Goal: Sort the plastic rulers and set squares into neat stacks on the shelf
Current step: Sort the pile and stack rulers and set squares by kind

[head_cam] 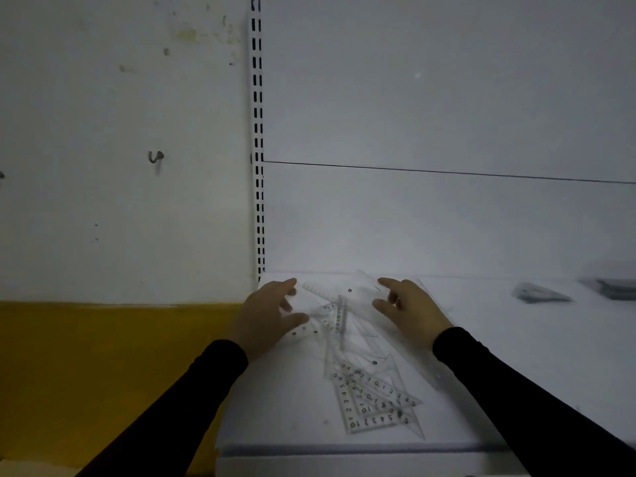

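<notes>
A loose heap of clear plastic rulers and set squares [364, 373] lies on the white shelf [282, 414], spreading from the back wall toward the front edge. My left hand [272, 316] hovers at the heap's far left with fingers spread; its thumb touches a clear ruler [320, 292]. My right hand [409, 309] reaches over the heap's far right side, fingers loosely bent, holding nothing that I can see. Several set squares with printed numbers [375, 404] overlap near the front.
A small stack of clear pieces [540, 293] and a darker stack [616, 287] sit farther right on the shelf. A slotted white upright [258, 166] stands at the shelf's left end. Left of it is a white and yellow wall [103, 339].
</notes>
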